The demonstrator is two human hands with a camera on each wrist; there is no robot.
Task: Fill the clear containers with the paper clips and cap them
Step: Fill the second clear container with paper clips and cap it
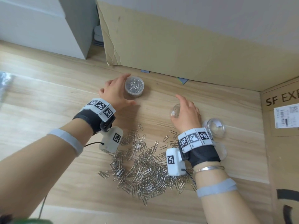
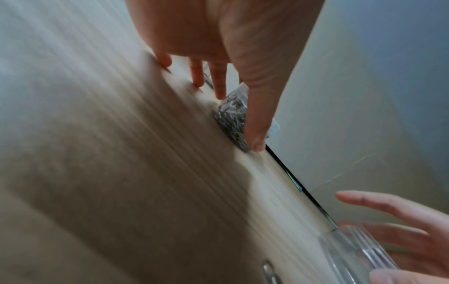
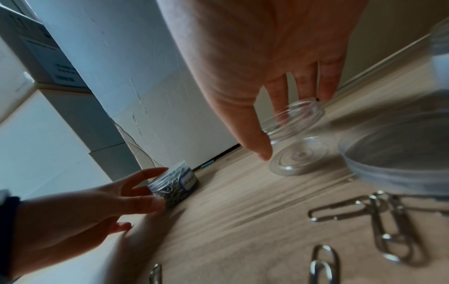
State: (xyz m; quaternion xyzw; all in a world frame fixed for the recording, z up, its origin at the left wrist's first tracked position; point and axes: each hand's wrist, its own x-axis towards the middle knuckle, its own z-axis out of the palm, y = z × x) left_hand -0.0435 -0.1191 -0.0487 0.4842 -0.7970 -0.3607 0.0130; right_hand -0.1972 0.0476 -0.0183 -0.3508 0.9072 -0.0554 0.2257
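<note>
A capped clear container point(image 1: 134, 86) point(image 3: 175, 184) full of paper clips stands on the wooden table near the cardboard wall. My left hand point(image 1: 128, 90) point(image 2: 233, 119) is spread loosely around it, thumb lying straight along its side and fingers straight behind it. An empty clear container point(image 1: 175, 110) point(image 3: 297, 117) without a cap stands to the right. Over it hovers my right hand point(image 1: 175, 108) point(image 3: 272, 134) with straight, spread fingers; whether they touch it I cannot tell. A big loose pile of silver paper clips point(image 1: 145, 164) point(image 3: 388, 221) lies in front of me.
A second empty container point(image 1: 213, 127) with a white label stands right of my right wrist, and a clear lid point(image 1: 222, 151) point(image 3: 398, 163) lies beside it. Cardboard boxes point(image 1: 178, 46) wall in the back and right. White cabinets point(image 1: 32, 26) stand at the far left.
</note>
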